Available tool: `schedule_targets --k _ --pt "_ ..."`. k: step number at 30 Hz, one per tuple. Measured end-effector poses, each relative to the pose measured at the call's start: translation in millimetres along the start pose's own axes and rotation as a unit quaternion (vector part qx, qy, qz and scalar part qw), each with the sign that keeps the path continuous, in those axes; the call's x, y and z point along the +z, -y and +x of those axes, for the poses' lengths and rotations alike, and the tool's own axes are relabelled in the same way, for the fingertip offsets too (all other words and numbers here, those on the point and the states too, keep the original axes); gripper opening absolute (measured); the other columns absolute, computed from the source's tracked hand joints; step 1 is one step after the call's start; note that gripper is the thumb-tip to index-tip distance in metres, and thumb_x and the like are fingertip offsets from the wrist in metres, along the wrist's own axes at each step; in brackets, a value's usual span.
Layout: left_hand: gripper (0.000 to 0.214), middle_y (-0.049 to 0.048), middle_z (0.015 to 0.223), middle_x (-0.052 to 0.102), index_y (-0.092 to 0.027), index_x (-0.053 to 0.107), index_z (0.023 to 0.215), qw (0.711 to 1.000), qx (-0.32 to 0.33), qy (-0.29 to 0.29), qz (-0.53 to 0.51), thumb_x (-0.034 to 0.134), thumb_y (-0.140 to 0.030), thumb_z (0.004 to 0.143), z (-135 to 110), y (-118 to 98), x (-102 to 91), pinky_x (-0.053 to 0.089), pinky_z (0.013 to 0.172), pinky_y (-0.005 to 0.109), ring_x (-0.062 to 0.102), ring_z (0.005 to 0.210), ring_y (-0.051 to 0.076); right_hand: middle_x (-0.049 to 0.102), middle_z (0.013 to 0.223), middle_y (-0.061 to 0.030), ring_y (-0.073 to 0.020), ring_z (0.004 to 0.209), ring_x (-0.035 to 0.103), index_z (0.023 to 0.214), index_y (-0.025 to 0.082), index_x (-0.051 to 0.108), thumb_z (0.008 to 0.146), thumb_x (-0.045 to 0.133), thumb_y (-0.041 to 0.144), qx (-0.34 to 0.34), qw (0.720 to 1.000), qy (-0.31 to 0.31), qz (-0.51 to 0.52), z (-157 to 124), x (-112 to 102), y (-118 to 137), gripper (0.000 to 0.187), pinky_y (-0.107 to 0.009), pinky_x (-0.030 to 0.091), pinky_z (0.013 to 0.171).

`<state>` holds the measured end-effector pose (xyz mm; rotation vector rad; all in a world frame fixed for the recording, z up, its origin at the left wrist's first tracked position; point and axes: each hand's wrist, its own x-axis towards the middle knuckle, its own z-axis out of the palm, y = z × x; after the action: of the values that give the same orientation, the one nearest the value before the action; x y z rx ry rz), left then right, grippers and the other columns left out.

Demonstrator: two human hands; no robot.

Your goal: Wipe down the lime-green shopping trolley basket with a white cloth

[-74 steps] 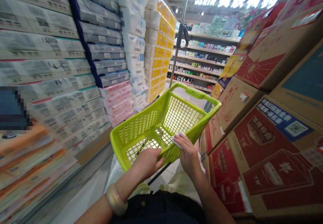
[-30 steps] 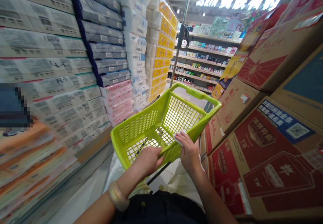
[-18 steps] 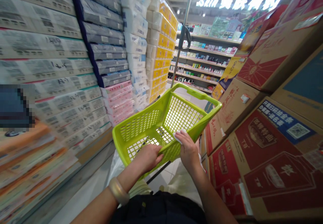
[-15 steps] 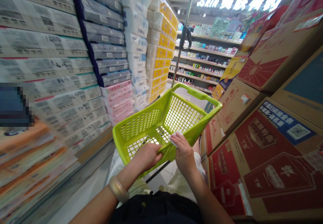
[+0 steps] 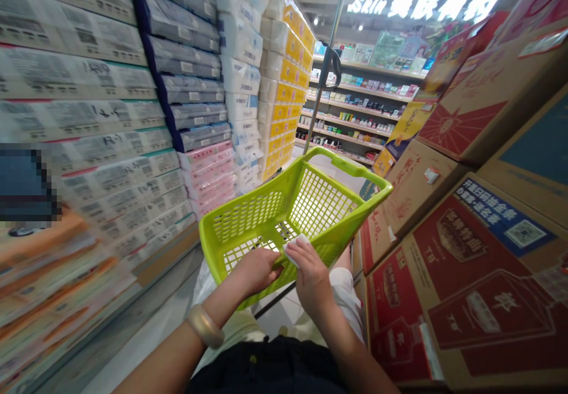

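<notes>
A lime-green plastic shopping basket (image 5: 248,207) with lattice walls and a long metal pull handle (image 5: 320,80) stands tilted in front of me. Nothing lies inside it. My left hand (image 5: 257,273), with a gold bangle at the wrist, grips the near rim. Just to the right, my right hand (image 5: 310,270) presses a white cloth or tissue (image 5: 293,249) against that same rim. Its fingers lie over the white piece, and part of it is hidden under them.
Stacked tissue packs (image 5: 177,68) rise along the left, with yellow-and-white packs (image 5: 284,95) behind. Cardboard cartons (image 5: 470,270) line the right, close to my arm. Beyond the basket are shelves (image 5: 359,107) of small boxes and bottles.
My right hand has slid left along the near rim with the white piece, coming close to my left hand. The left hand keeps its grip, and the basket has hardly moved.
</notes>
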<state>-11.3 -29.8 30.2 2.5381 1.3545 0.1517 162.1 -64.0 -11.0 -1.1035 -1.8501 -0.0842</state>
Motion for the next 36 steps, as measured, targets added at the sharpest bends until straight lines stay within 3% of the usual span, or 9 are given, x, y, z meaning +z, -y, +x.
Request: schedule_targets --k 3,9,15,22,26,29,33,36 --pt "0.017 0.0091 0.089 0.073 -0.019 0.067 0.088 1.0 0.001 0.0 0.002 0.054 -0.031 0.087 0 1 -0.5 0.048 0.076 0.031 0.068 0.088 0.025 0.071 0.119 -0.0046 -0.0206 0.122 0.061 0.118 0.024 0.069 0.086 0.039 0.002 -0.015 1.0 0.022 0.013 -1 3 7 0.049 -0.045 0.048 0.108" --pt "0.018 0.0079 0.087 0.074 -0.02 0.067 0.083 1.0 0.014 0.007 0.001 0.053 -0.031 0.088 -1 1 -2.8 0.047 0.075 0.031 0.068 0.086 0.024 0.073 0.115 -0.0066 -0.0226 0.121 0.062 0.116 0.024 0.07 0.084 0.04 0.002 0.029 0.999 -0.024 -0.006 5 -5 -7 0.049 -0.047 0.049 0.107" --pt "0.017 0.0087 0.088 0.073 -0.019 0.066 0.086 1.0 0.007 0.005 0.002 0.055 -0.032 0.086 -1 6 -1.4 0.047 0.075 0.03 0.067 0.086 0.025 0.071 0.12 -0.0046 -0.0203 0.122 0.061 0.121 0.025 0.067 0.082 0.042 0.001 -0.015 0.999 0.027 0.026 -2 6 9 0.053 -0.044 0.047 0.109" --pt "0.018 0.0059 0.082 0.072 -0.02 0.065 0.078 1.0 0.016 0.015 -0.001 0.056 -0.032 0.086 -4 7 -6.3 0.046 0.073 0.028 0.066 0.081 0.022 0.072 0.117 -0.0081 -0.0251 0.122 0.061 0.116 0.022 0.07 0.083 0.04 0.001 0.036 0.998 -0.041 -0.012 5 -6 -12 0.05 -0.052 0.047 0.107" --pt "0.013 0.0069 0.087 0.072 -0.02 0.066 0.081 1.0 0.005 0.009 -0.006 0.059 -0.03 0.083 -3 8 -4.4 0.047 0.075 0.029 0.067 0.084 0.024 0.071 0.119 -0.0059 -0.0221 0.122 0.061 0.12 0.024 0.068 0.082 0.041 0.0 -0.004 1.0 -0.002 0.02 -4 7 9 0.052 -0.048 0.046 0.109" --pt "0.015 0.0086 0.087 0.072 -0.019 0.066 0.082 1.0 0.003 0.006 -0.004 0.058 -0.031 0.084 -4 9 -4.1 0.047 0.075 0.031 0.067 0.085 0.025 0.07 0.121 -0.0044 -0.0204 0.124 0.06 0.122 0.025 0.066 0.082 0.041 0.0 -0.016 0.999 0.015 0.031 -6 6 10 0.054 -0.045 0.047 0.109" --pt "0.017 0.0063 0.082 0.072 -0.02 0.066 0.079 1.0 0.011 0.006 -0.005 0.055 -0.032 0.086 -4 9 -5.1 0.046 0.073 0.029 0.066 0.081 0.023 0.071 0.12 -0.0065 -0.0223 0.126 0.058 0.12 0.024 0.068 0.086 0.04 0.001 0.019 1.0 -0.022 0.006 -1 -9 -11 0.05 -0.046 0.049 0.108" --pt "0.018 0.0066 0.081 0.071 -0.019 0.066 0.079 1.0 0.012 0.003 -0.006 0.056 -0.032 0.086 -3 12 -4.6 0.045 0.072 0.029 0.066 0.08 0.023 0.071 0.12 -0.0078 -0.0232 0.126 0.058 0.12 0.022 0.068 0.086 0.039 0.001 0.04 0.998 -0.05 -0.004 -1 -8 -12 0.049 -0.047 0.049 0.107"
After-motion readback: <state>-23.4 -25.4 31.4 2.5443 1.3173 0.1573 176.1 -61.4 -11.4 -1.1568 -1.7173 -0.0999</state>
